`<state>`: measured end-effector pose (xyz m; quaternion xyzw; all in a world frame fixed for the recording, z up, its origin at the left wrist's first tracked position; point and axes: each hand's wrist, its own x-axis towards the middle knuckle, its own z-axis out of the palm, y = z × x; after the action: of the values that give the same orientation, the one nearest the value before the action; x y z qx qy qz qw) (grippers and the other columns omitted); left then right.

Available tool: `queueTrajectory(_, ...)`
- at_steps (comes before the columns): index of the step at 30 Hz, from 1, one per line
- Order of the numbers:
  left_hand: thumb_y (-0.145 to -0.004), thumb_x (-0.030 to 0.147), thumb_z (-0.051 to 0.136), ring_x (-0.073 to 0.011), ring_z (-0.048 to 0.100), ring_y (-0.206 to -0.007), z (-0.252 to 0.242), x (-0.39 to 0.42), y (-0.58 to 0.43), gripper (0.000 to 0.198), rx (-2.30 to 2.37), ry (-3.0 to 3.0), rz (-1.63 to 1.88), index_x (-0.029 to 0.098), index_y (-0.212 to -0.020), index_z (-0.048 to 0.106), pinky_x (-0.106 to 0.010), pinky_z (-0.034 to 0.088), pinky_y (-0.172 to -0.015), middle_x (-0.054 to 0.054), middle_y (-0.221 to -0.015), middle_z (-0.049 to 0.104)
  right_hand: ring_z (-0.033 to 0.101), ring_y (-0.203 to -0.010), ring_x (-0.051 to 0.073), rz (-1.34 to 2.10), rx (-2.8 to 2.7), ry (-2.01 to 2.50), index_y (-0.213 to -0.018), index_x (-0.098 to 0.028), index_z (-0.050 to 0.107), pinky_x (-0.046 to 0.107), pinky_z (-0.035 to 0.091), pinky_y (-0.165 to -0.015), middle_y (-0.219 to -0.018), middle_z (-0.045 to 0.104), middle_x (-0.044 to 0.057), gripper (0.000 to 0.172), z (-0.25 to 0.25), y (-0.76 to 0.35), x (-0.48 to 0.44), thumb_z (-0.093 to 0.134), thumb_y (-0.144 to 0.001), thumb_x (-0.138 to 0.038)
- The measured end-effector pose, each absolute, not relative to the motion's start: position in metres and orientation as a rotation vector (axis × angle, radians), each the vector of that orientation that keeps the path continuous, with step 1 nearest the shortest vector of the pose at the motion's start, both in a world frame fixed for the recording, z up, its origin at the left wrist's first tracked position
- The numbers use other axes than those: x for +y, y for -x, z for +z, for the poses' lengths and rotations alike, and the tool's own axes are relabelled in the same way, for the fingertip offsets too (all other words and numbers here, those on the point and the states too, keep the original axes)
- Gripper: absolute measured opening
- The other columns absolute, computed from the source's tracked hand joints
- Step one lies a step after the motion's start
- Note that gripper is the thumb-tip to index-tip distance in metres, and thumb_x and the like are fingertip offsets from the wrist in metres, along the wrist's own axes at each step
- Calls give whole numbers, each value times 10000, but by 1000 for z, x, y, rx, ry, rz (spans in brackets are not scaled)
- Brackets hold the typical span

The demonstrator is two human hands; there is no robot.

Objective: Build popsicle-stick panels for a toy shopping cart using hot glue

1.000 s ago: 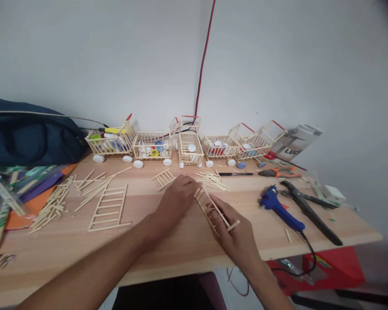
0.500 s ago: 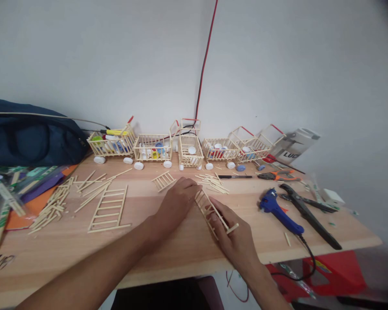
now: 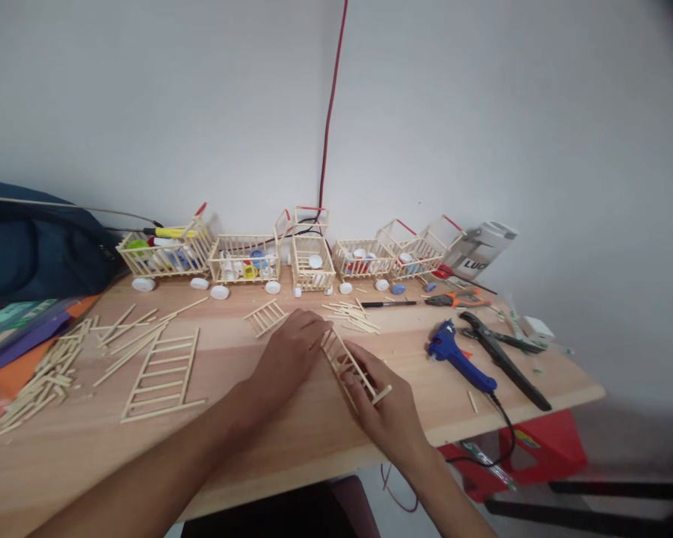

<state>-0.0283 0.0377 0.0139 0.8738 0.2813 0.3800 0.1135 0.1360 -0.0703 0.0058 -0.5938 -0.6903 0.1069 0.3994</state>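
A small ladder-like frame of thin wooden sticks (image 3: pixel 364 368) is tilted in my right hand (image 3: pixel 389 403), thumb on the near side and fingers behind. My left hand (image 3: pixel 294 347) is closed at the frame's far end, its fingertips touching or very near it; whether they pinch a stick is hidden. Just beyond my left hand lies a small stick ladder panel (image 3: pixel 265 318). A larger ladder panel (image 3: pixel 161 373) rests flat to the left of my forearm. Loose short sticks (image 3: pixel 352 317) are scattered behind my hands.
Several miniature stick shopping carts (image 3: pixel 244 258) line the wall. On the right lie a blue glue gun (image 3: pixel 460 355), black-handled cutters (image 3: pixel 505 362), orange-handled pliers (image 3: pixel 457 300) and a black pen (image 3: pixel 389 304). More sticks (image 3: pixel 45 377) pile up at left, near a dark blue bag (image 3: pixel 34 243).
The whole scene has shifted left as the head turned slightly right. Both hands keep nearly the same pose around the stick frame.
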Motion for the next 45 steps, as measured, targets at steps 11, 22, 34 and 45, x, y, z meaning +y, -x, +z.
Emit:
queueTrajectory(11, -920, 101, 478, -187, 585, -910, 14, 38, 27, 219, 810, -2540, 1117, 158, -915, 690, -324, 503, -825, -69, -919, 670, 615, -1176, 201, 317, -1745, 1474, -1359, -208, 503, 328, 508, -983, -1287, 641, 95, 431, 5, -136, -70, 507, -932, -264)
queueTrajectory(22, -928, 124, 485, -190, 595, -913, 15, 36, 27, 213, 849, -2582, 1091, 141, -985, 689, -335, 519, -830, -78, -929, 686, 610, -1175, 233, 435, -1773, 1524, -1426, -200, 438, 359, 510, -981, -1300, 616, 127, 544, -1, -140, -72, 548, -917, -355)
queueTrajectory(34, -957, 137, 442, -177, 580, -915, 4, 40, 25, 244, 834, -2611, 1123, 155, -978, 685, -309, 509, -815, -78, -946, 679, 586, -1186, 305, 629, -1647, 1291, -1438, -257, 461, 428, 520, -929, -1410, 529, 129, 746, -9, -164, -81, 255, -892, -722)
queueTrajectory(45, -913, 140, 541, -186, 568, -893, 11, 35, 26, 147, 842, -2590, 1037, 142, -961, 680, -310, 486, -803, -69, -914, 664, 683, -854, 207, 933, -1422, 1359, -1255, -184, 624, 312, 552, -718, -1032, 715, 105, 498, 19, -161, -33, 549, -893, -517)
